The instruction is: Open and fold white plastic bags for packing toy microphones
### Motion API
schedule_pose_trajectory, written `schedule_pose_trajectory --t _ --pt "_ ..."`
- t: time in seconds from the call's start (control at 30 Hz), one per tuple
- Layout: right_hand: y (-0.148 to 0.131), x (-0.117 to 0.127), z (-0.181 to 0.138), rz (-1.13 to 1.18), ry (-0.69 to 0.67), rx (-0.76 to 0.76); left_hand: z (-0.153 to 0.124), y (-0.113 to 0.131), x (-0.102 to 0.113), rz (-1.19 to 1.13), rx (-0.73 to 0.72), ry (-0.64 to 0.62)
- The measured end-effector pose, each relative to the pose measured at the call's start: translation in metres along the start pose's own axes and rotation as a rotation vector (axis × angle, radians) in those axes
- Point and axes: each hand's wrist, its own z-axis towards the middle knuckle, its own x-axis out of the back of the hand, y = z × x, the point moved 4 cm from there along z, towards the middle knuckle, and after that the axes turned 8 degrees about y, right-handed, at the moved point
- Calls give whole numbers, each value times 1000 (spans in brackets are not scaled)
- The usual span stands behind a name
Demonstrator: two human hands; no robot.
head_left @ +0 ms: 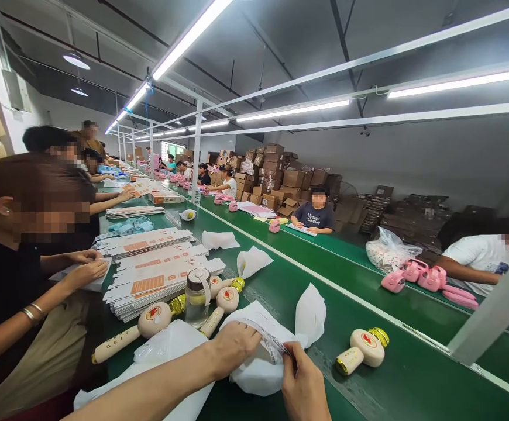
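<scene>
Left hand (236, 346) clamped on white bag (258, 362), right hand (302, 383) pinching its printed strip (274, 342) – bag between both hands on green counter (281, 280), cream mallet (364, 349) just right of rt hand, glass jar (197, 297) beyond lt hand.

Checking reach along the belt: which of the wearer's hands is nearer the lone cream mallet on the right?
Right. The right hand pinches the white bag just left of the cream mallet; the left hand lies farther left, on the bag.
</scene>
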Motion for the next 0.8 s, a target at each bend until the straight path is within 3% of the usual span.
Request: schedule_pose_trajectory --t 0.13,0.27,0.37,0.43,0.6,0.8 --pt "-5 -1 17 -113 -9 5 -26 -6 14 -37 26 39" --pt "-14 2 26 -225 -45 41 -47 -9 27 -204 168 189" --pt "-38 9 22 -184 -72 224 -43 -8 34 -313 245 274" --pt "-58 12 20 -80 -158 317 -35 -6 35 -364 237 284" --pt "-80 9 35 -17 -343 183 -21 2 36 -421 205 297" --pt "-67 -2 49 15 -487 136 -23 10 36 -477 289 337"
